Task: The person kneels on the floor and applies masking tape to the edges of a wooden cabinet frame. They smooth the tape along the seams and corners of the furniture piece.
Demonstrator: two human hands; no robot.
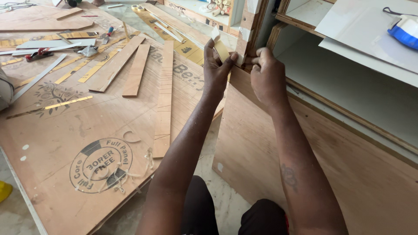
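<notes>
My left hand [216,69] pinches a loose strip of pale tape [220,45] that curls up from the upright edge of a plywood cabinet panel [248,26]. My right hand [267,74] presses with closed fingers against the same edge, just right of the left hand, where the upright meets the brown plywood side panel [270,148]. Both forearms reach forward from the bottom of the view, and my knees in dark cloth show below.
A large plywood sheet [65,143] lies on the floor to the left, strewn with several wood strips [164,100], thin yellow bands and curled shavings. Hand tools [39,53] lie far left. A white shelf board [357,21] with a blue-and-white object [405,30] sits upper right.
</notes>
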